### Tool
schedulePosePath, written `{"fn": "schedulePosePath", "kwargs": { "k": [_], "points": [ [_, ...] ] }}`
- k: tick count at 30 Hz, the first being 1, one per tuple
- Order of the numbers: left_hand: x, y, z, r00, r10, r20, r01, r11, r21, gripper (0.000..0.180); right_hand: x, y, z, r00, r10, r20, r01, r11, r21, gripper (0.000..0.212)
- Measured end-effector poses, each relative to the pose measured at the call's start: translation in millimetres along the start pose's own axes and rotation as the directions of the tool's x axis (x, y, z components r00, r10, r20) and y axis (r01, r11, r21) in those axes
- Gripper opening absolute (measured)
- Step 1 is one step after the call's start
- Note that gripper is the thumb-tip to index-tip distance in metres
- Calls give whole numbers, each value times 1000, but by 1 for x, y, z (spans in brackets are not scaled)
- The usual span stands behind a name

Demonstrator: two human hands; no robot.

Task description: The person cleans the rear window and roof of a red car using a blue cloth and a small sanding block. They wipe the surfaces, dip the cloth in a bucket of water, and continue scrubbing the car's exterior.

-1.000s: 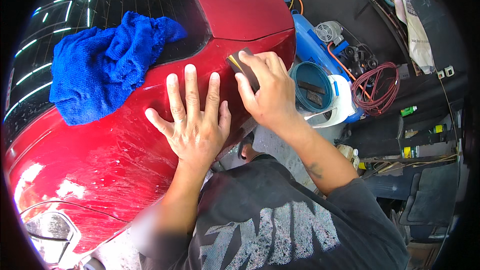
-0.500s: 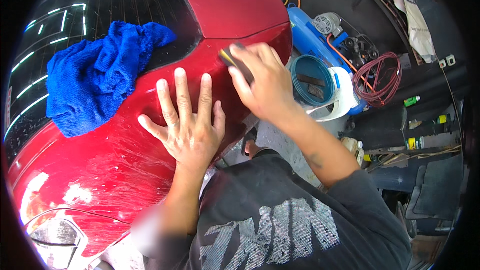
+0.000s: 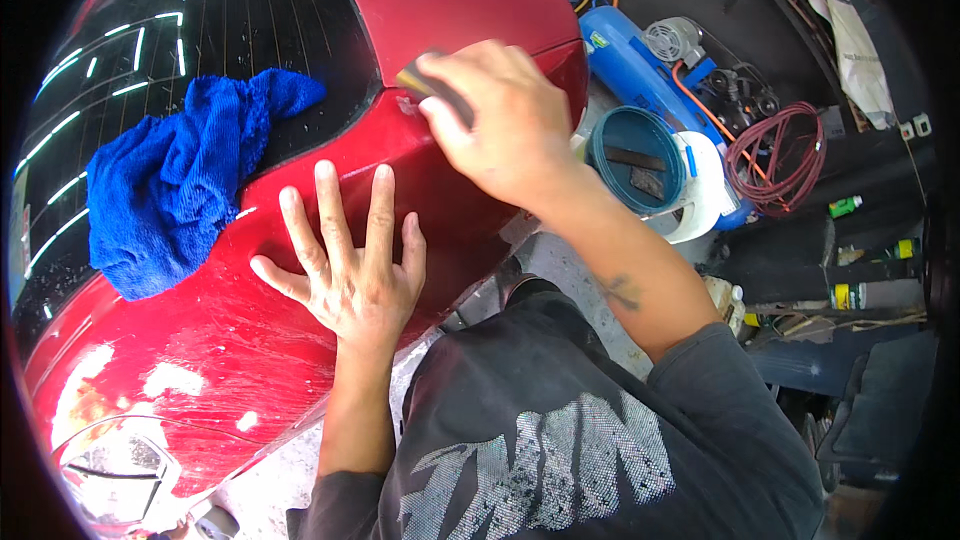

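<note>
My left hand lies flat on the glossy red car body, fingers spread, holding nothing. To its right and farther off, my right hand is closed round a dark sanding block with a yellow layer. The block rests against the red panel by the lower corner of the dark rear window; its underside is hidden. A pale scuffed patch shows beside it. The crumpled blue microfibre cloth lies partly on the glass and partly on the paint, left of my left hand.
On the right, a teal bucket with dark pieces inside stands beside a white container. Behind them lie a blue air compressor and a coiled red hose. Several bottles sit along the dark right side.
My right hand has slid the sanding block left along the panel, closer to the window corner. My left hand keeps its place on the paint while the view has shifted slightly.
</note>
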State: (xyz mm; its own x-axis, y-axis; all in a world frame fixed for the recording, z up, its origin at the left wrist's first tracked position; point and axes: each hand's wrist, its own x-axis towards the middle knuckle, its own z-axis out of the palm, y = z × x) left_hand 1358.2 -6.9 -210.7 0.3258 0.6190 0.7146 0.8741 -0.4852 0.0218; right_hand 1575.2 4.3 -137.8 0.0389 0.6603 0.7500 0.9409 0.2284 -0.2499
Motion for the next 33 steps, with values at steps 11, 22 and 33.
{"fn": "schedulePosePath", "kwargs": {
  "k": [11, 22, 33],
  "points": [
    [11, 19, -19, 994, -69, 83, 57, 989, 138, 53, -109, 154, -88, 823, 535, 192, -554, 679, 482, 48],
    [39, 111, -1, 912, -284, 297, 194, 935, 297, 69, -25, 208, -68, 914, 337, 226, -372, 474, 798, 51],
    [33, 90, -13, 892, -426, 154, 328, 842, 429, 59, -23, 173, -40, 969, -127, 213, -130, 472, 872, 55]
  ]
}}
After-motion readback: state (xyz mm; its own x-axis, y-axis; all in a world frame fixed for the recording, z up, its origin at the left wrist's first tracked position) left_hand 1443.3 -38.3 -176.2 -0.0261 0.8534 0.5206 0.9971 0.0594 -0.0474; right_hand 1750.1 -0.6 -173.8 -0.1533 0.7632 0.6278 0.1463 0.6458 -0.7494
